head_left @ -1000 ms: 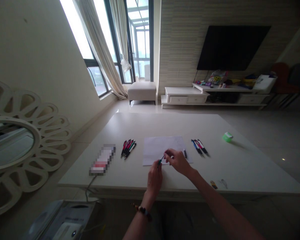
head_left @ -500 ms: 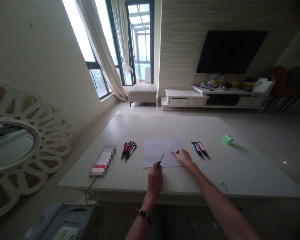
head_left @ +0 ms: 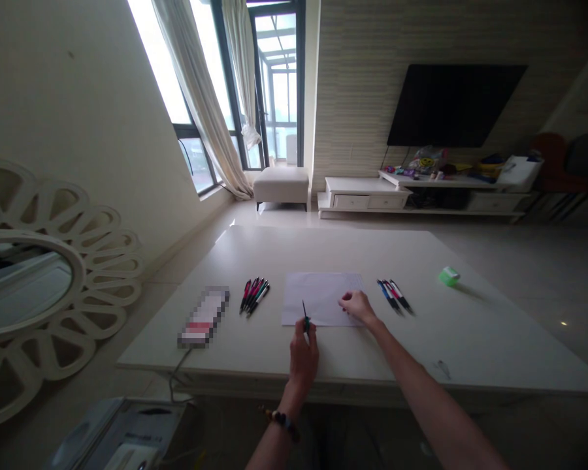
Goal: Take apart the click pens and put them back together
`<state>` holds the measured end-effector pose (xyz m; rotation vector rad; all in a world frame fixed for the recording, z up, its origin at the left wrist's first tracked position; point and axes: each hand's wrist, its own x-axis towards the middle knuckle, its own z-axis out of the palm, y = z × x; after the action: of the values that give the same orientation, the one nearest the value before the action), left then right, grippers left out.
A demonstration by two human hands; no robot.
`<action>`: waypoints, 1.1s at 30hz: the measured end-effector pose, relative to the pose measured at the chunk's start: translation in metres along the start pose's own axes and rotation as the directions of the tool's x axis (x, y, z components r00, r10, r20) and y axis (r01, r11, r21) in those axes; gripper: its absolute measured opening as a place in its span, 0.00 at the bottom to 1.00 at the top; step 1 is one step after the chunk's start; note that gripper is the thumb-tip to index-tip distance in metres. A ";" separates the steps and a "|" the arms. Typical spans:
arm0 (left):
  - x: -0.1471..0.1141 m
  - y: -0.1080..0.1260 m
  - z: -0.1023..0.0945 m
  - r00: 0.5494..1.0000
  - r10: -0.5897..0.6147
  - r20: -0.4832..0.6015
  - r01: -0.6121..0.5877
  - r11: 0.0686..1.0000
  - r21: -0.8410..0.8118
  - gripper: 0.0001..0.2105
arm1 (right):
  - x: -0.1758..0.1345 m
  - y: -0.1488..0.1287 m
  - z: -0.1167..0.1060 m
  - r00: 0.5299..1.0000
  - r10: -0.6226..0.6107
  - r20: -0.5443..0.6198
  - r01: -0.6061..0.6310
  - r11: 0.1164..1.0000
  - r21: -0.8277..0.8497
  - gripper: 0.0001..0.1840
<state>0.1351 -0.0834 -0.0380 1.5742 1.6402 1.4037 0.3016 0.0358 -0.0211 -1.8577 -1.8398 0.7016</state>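
In my left hand point(head_left: 304, 356), low at the front edge of the white paper, a green pen point(head_left: 307, 323) is gripped between the fingers. A thin dark rod, looking like a bare refill, points up from it. My right hand point(head_left: 357, 307) is closed in a pinch over the right part of the paper point(head_left: 308, 294); whatever its fingertips hold is too small to make out. To the left of the paper lies a bunch of several pens point(head_left: 253, 297) with pink, green and white parts. Blue, white and red pens point(head_left: 394, 297) lie to its right.
The white table point(head_left: 333, 251) carries a blurred-out phone point(head_left: 204, 318) with a cable at left and a small green box point(head_left: 449, 276) at right. A round mirror with a looped frame point(head_left: 105, 245) stands at left; an open box point(head_left: 144, 424) is below the table edge.
The pen in my left hand has turned: its thin rod leaned right before and now tilts slightly left. My right hand stays over the paper, its fingers curled in more.
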 end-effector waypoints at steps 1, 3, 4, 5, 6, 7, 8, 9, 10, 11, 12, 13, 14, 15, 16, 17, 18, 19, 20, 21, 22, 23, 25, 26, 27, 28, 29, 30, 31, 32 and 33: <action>0.000 0.000 0.000 1.000 0.005 0.001 -0.005 1.000 -0.002 0.11 | -0.003 -0.001 0.001 1.000 -0.009 0.006 0.008 0.997 0.074 0.09; 0.000 0.000 0.001 1.000 0.011 -0.008 -0.011 1.000 0.003 0.11 | -0.012 -0.005 0.001 0.999 -0.050 0.009 0.045 0.947 0.317 0.12; 0.000 0.000 0.001 1.000 0.012 -0.017 -0.012 1.000 0.006 0.11 | -0.017 -0.007 0.002 0.997 -0.083 0.001 0.074 0.888 0.455 0.15; 0.000 -0.001 0.001 1.000 0.013 -0.023 -0.012 1.000 0.010 0.11 | -0.022 -0.011 0.001 0.993 -0.121 -0.015 0.108 0.811 0.575 0.19; 0.000 -0.002 0.001 1.000 0.015 -0.022 -0.015 1.000 0.015 0.11 | -0.028 -0.015 0.001 0.986 -0.159 -0.038 0.145 0.739 0.658 0.22; 0.000 -0.002 0.001 1.000 0.020 -0.011 -0.020 1.000 0.021 0.12 | -0.033 -0.020 -0.001 0.978 -0.198 -0.059 0.182 0.692 0.698 0.22; -0.001 -0.003 0.001 1.000 0.026 0.005 -0.026 0.999 0.027 0.12 | -0.039 -0.027 -0.003 0.970 -0.231 -0.078 0.215 0.662 0.718 0.21; -0.001 -0.004 0.002 0.999 0.032 0.020 -0.032 0.999 0.035 0.12 | -0.045 -0.034 -0.005 0.962 -0.256 -0.097 0.244 0.641 0.728 0.19; -0.001 -0.004 0.002 0.999 0.038 0.034 -0.039 0.998 0.043 0.12 | -0.050 -0.042 -0.009 0.955 -0.274 -0.111 0.264 0.625 0.735 0.16; -0.002 -0.005 0.002 0.998 0.042 0.043 -0.044 0.998 0.051 0.12 | -0.056 -0.050 -0.012 0.950 -0.285 -0.125 0.280 0.609 0.742 0.14; -0.002 -0.005 0.002 0.998 0.045 0.050 -0.048 0.997 0.057 0.12 | -0.061 -0.057 -0.015 0.946 -0.291 -0.144 0.296 0.593 0.749 0.13; -0.002 -0.005 0.002 0.997 0.048 0.054 -0.051 0.997 0.062 0.12 | -0.066 -0.064 -0.019 0.941 -0.296 -0.166 0.315 0.580 0.751 0.12; -0.002 -0.005 0.002 0.997 0.049 0.056 -0.053 0.996 0.066 0.12 | -0.070 -0.070 -0.022 0.933 -0.304 -0.190 0.339 0.574 0.745 0.12; -0.002 -0.006 0.002 0.997 0.051 0.055 -0.055 0.996 0.068 0.12 | -0.073 -0.075 -0.025 0.925 -0.316 -0.212 0.365 0.577 0.730 0.11; -0.002 -0.005 0.002 0.997 0.054 0.053 -0.057 0.996 0.069 0.12 | -0.075 -0.079 -0.028 0.915 -0.329 -0.231 0.390 0.587 0.709 0.10; -0.002 -0.005 0.002 0.997 0.056 0.052 -0.060 0.996 0.069 0.12 | -0.076 -0.081 -0.029 0.908 -0.339 -0.246 0.410 0.601 0.686 0.10; -0.002 -0.005 0.002 0.997 0.059 0.054 -0.062 0.996 0.068 0.12 | -0.076 -0.083 -0.031 0.904 -0.344 -0.253 0.421 0.619 0.663 0.10; -0.002 -0.005 0.002 0.997 0.061 0.055 -0.065 0.996 0.068 0.12 | -0.075 -0.084 -0.031 0.904 -0.342 -0.257 0.424 0.636 0.645 0.09; -0.002 -0.005 0.001 0.996 0.062 0.057 -0.066 0.996 0.068 0.12 | -0.074 -0.084 -0.031 0.905 -0.335 -0.261 0.422 0.648 0.634 0.10; -0.002 -0.005 0.001 0.996 0.062 0.056 -0.066 0.995 0.068 0.12 | -0.073 -0.084 -0.031 0.907 -0.328 -0.262 0.419 0.657 0.627 0.10; -0.002 -0.006 0.002 0.997 0.061 0.055 -0.065 0.996 0.068 0.12 | -0.071 -0.084 -0.030 0.909 -0.324 -0.264 0.417 0.661 0.624 0.10; -0.002 -0.006 0.002 0.997 0.061 0.054 -0.064 0.996 0.068 0.12 | -0.069 -0.084 -0.029 0.908 -0.322 -0.266 0.418 0.663 0.622 0.10; -0.002 -0.006 0.002 0.997 0.060 0.056 -0.064 0.996 0.065 0.12 | -0.066 -0.084 -0.028 0.905 -0.326 -0.275 0.426 0.659 0.621 0.10; -0.002 -0.007 0.002 0.996 0.060 0.058 -0.064 0.996 0.063 0.12 | -0.065 -0.085 -0.027 0.904 -0.328 -0.276 0.428 0.657 0.621 0.10; -0.002 -0.007 0.002 0.996 0.061 0.060 -0.065 0.996 0.061 0.12 | -0.065 -0.085 -0.026 0.903 -0.330 -0.273 0.428 0.656 0.622 0.10; -0.002 -0.008 0.003 0.996 0.062 0.061 -0.066 0.996 0.061 0.12 | -0.064 -0.086 -0.025 0.904 -0.334 -0.269 0.427 0.656 0.622 0.10; -0.002 -0.008 0.003 0.996 0.064 0.061 -0.067 0.996 0.062 0.13 | -0.064 -0.086 -0.025 0.903 -0.339 -0.263 0.427 0.657 0.621 0.10; -0.002 -0.008 0.003 0.996 0.065 0.061 -0.069 0.996 0.065 0.13 | -0.064 -0.087 -0.024 0.902 -0.346 -0.256 0.429 0.659 0.618 0.10; -0.002 -0.008 0.003 0.996 0.067 0.061 -0.071 0.995 0.068 0.13 | -0.064 -0.087 -0.023 0.901 -0.355 -0.249 0.431 0.664 0.611 0.10; -0.003 -0.007 0.003 0.996 0.069 0.061 -0.073 0.995 0.072 0.13 | -0.064 -0.087 -0.023 0.900 -0.363 -0.242 0.433 0.669 0.604 0.10; -0.003 -0.007 0.002 0.996 0.071 0.059 -0.075 0.994 0.074 0.13 | -0.064 -0.086 -0.022 0.899 -0.370 -0.232 0.432 0.674 0.599 0.10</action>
<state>0.1346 -0.0836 -0.0459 1.7167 1.6362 1.3350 0.2486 -0.0245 0.0532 -0.9756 -1.5846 0.9102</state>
